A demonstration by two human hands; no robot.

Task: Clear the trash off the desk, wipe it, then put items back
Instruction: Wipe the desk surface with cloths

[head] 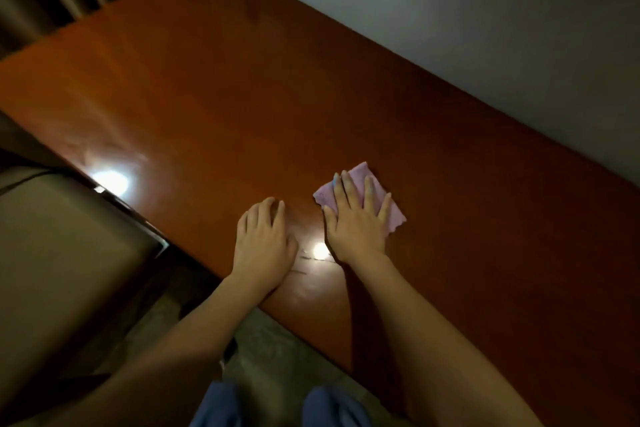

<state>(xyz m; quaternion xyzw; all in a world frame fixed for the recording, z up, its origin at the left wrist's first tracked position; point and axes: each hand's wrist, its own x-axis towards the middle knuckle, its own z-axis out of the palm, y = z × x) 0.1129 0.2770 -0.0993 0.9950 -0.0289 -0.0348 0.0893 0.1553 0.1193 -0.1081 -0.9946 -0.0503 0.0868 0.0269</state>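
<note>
Both hands flat: right hand [358, 218] presses pink cloth [360, 196] on reddish-brown wooden bench [242, 87], left hand [265, 236] rests bare; trash looks gone, wiping underway, items not back

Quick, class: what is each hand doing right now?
Left hand: open, resting flat on the desk, holding nothing.
Right hand: open, fingers straight, pressing the pink cloth.
</note>
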